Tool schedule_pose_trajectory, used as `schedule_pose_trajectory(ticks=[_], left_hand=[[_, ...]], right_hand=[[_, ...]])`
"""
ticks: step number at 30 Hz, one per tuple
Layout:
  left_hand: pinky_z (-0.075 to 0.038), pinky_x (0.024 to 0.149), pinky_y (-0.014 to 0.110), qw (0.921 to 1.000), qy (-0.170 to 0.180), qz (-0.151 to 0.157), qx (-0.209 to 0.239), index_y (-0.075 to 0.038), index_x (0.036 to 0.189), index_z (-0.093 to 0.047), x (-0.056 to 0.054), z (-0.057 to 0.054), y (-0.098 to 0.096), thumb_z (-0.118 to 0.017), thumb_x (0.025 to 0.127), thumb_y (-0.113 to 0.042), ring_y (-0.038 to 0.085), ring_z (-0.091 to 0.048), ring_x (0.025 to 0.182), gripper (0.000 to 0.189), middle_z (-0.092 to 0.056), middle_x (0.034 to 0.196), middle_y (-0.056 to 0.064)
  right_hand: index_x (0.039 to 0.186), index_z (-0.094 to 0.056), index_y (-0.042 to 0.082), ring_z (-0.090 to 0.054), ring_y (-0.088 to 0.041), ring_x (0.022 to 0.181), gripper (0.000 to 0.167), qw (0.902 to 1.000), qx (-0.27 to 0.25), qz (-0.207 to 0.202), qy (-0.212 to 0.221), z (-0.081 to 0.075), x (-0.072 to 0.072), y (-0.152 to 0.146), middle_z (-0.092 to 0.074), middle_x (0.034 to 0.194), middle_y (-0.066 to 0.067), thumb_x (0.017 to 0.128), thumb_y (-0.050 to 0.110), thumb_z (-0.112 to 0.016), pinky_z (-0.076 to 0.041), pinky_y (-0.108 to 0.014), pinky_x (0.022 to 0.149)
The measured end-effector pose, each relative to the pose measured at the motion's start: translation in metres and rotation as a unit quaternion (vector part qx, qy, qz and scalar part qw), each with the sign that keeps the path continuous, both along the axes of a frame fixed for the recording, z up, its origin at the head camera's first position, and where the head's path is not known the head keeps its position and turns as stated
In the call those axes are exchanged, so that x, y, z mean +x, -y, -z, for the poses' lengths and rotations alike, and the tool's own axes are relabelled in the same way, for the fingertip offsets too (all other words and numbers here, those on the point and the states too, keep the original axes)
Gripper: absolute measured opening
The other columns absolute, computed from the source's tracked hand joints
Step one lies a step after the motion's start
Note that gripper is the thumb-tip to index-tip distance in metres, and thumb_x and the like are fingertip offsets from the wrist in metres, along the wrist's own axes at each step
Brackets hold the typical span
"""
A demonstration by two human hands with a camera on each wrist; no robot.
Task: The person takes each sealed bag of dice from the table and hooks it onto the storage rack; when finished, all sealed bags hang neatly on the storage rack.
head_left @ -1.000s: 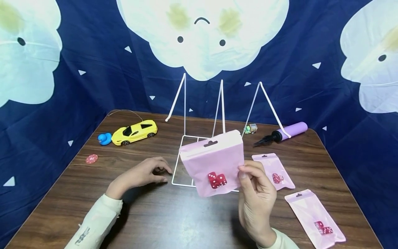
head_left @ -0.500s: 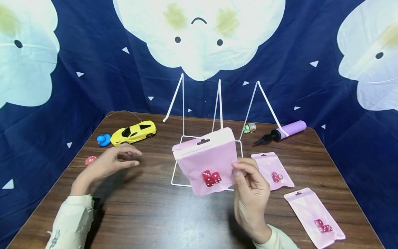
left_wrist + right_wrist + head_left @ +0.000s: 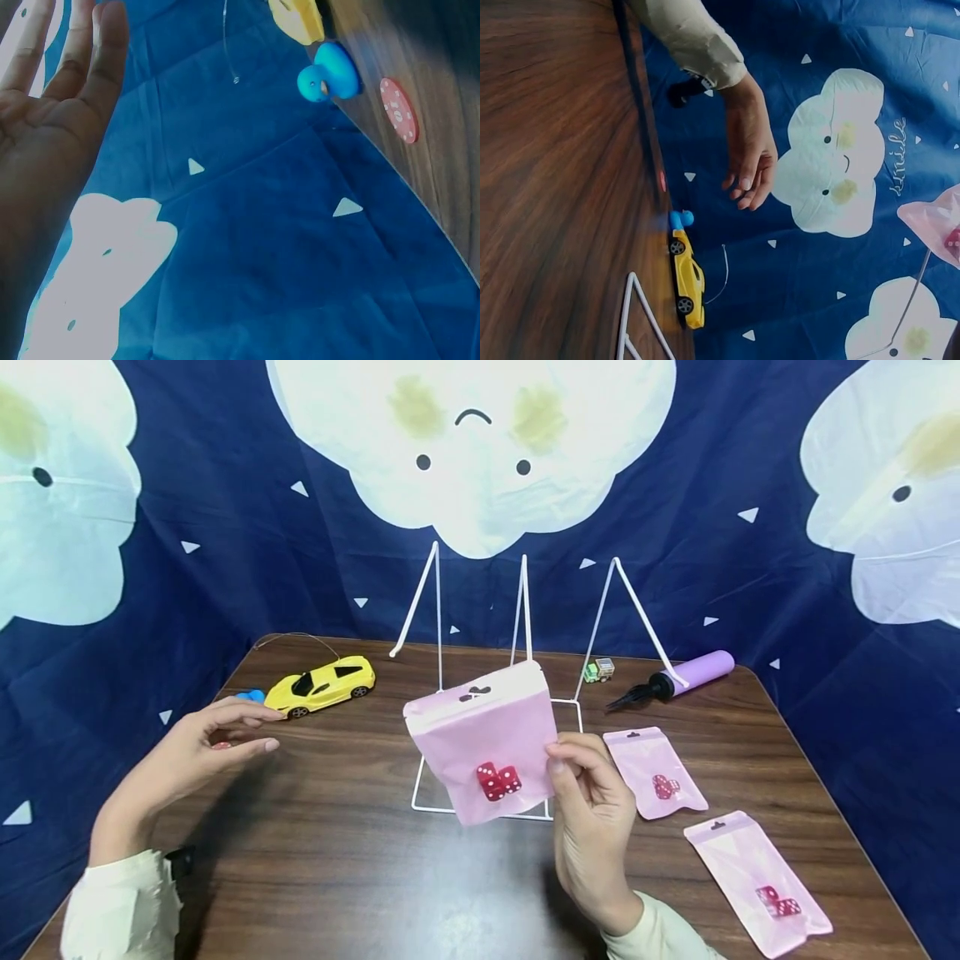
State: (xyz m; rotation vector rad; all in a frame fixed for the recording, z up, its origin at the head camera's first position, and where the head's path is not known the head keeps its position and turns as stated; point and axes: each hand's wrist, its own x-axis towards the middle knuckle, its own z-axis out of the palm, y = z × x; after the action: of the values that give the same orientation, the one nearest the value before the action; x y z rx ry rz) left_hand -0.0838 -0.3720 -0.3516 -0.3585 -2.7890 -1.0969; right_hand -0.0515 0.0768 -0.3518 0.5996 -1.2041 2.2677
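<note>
My right hand (image 3: 596, 831) pinches the right edge of a pink zip pouch (image 3: 510, 722) printed with red dice. The pouch is held up in front of a white wire rack (image 3: 527, 610) and hides part of its base. Over on the left, my left hand (image 3: 176, 760) hovers with fingers loosely extended and nothing between them. A red poker chip (image 3: 399, 111) lies on the table below it, mostly covered by that hand in the head view. Beyond the fingertips are a blue rubber duck (image 3: 337, 71), partly hidden in the head view, and a yellow toy car (image 3: 322, 685).
Two more pink pouches, one nearer the rack (image 3: 654, 772) and one near the front (image 3: 757, 885), lie flat at the right. A purple hand pump (image 3: 701, 672) and a small toy truck (image 3: 599, 670) are at the back right. Blue cloth with clouds surrounds the wooden table (image 3: 337, 877).
My left hand has moved left from beside the rack to over the poker chip. The right hand keeps hold of the pouch, which has shifted slightly left in view.
</note>
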Motion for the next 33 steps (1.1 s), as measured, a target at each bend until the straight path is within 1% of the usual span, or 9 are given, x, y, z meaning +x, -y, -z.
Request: schedule_pose_trajectory(ticks=[2,5,9,12,15,20,25,30,33], left_hand=[[-0.051,0.08,0.014,1.0,-0.006,0.004,0.002,-0.017,0.132,-0.076,0.002,0.0,0.0,-0.083,0.098,-0.014,-0.008,-0.064,0.105,0.035,-0.065,0.128,-0.01],[-0.052,0.082,0.013,0.9998,-0.011,0.017,0.008,-0.017,0.132,-0.076,0.002,0.0,-0.003,-0.083,0.098,-0.011,-0.008,-0.066,0.108,0.035,-0.065,0.129,-0.008],[-0.053,0.082,0.013,0.9997,-0.01,0.023,0.008,-0.016,0.131,-0.076,0.001,0.0,-0.005,-0.083,0.097,-0.011,-0.007,-0.067,0.108,0.034,-0.066,0.128,0.0],[-0.052,0.082,0.013,0.9999,-0.009,0.013,0.0,-0.017,0.13,-0.076,0.002,-0.001,-0.006,-0.084,0.097,-0.013,-0.008,-0.066,0.108,0.034,-0.067,0.127,0.003],[-0.051,0.082,0.013,0.9999,-0.003,0.003,-0.009,-0.018,0.13,-0.076,0.002,-0.001,-0.005,-0.084,0.097,-0.016,-0.008,-0.065,0.106,0.034,-0.068,0.125,-0.001],[-0.051,0.082,0.013,0.9999,0.003,0.001,-0.014,-0.017,0.131,-0.077,0.002,0.001,-0.005,-0.084,0.097,-0.015,-0.009,-0.063,0.107,0.035,-0.068,0.12,-0.006],[-0.05,0.085,0.014,0.9995,0.012,-0.007,-0.028,-0.016,0.132,-0.077,0.001,0.001,-0.006,-0.085,0.097,-0.018,-0.008,-0.061,0.109,0.036,-0.069,0.122,-0.002],[-0.049,0.086,0.014,0.999,0.022,-0.012,-0.037,-0.015,0.132,-0.077,0.0,0.0,-0.009,-0.084,0.098,-0.022,-0.006,-0.057,0.11,0.036,-0.069,0.125,0.004],[-0.049,0.087,0.014,0.9988,0.021,-0.015,-0.041,-0.016,0.131,-0.077,0.0,-0.001,-0.01,-0.084,0.098,-0.022,-0.009,-0.056,0.108,0.034,-0.069,0.124,0.004]], right_hand=[[0.112,-0.078,-0.006,-0.061,-0.019,0.108,0.027,0.9999,-0.004,-0.009,0.003,-0.001,-0.002,0.003,-0.066,0.113,-0.011,0.101,-0.02,-0.057,-0.052,-0.023,0.092],[0.112,-0.078,-0.004,-0.06,-0.019,0.109,0.028,0.9997,-0.009,-0.018,0.014,-0.004,-0.003,0.011,-0.064,0.115,-0.011,0.101,-0.019,-0.058,-0.052,-0.023,0.093],[0.112,-0.08,0.0,-0.06,-0.018,0.109,0.029,0.9995,-0.008,-0.023,0.019,-0.007,-0.004,0.024,-0.065,0.114,-0.009,0.1,-0.017,-0.06,-0.053,-0.022,0.093],[0.113,-0.081,0.005,-0.06,-0.018,0.111,0.032,0.9992,-0.008,-0.035,0.016,-0.007,-0.005,0.035,-0.065,0.115,-0.008,0.1,-0.016,-0.061,-0.052,-0.022,0.094],[0.114,-0.081,0.005,-0.061,-0.018,0.111,0.034,0.9987,-0.011,-0.049,0.008,-0.006,-0.007,0.044,-0.065,0.116,-0.008,0.101,-0.017,-0.059,-0.052,-0.022,0.094],[0.114,-0.081,0.006,-0.061,-0.017,0.112,0.036,0.9979,-0.018,-0.061,0.006,-0.008,-0.009,0.055,-0.066,0.116,-0.007,0.101,-0.018,-0.058,-0.052,-0.024,0.097],[0.115,-0.081,0.008,-0.062,-0.018,0.113,0.035,0.9978,-0.016,-0.064,0.011,-0.012,-0.009,0.063,-0.066,0.117,-0.008,0.101,-0.016,-0.06,-0.052,-0.024,0.099],[0.115,-0.081,0.009,-0.063,-0.018,0.113,0.036,0.9977,-0.01,-0.064,0.02,-0.009,-0.01,0.068,-0.066,0.117,-0.008,0.101,-0.016,-0.059,-0.052,-0.024,0.1],[0.115,-0.081,0.009,-0.063,-0.018,0.113,0.04,0.9974,-0.012,-0.066,0.026,-0.008,-0.012,0.069,-0.066,0.117,-0.008,0.1,-0.019,-0.057,-0.053,-0.024,0.099]])
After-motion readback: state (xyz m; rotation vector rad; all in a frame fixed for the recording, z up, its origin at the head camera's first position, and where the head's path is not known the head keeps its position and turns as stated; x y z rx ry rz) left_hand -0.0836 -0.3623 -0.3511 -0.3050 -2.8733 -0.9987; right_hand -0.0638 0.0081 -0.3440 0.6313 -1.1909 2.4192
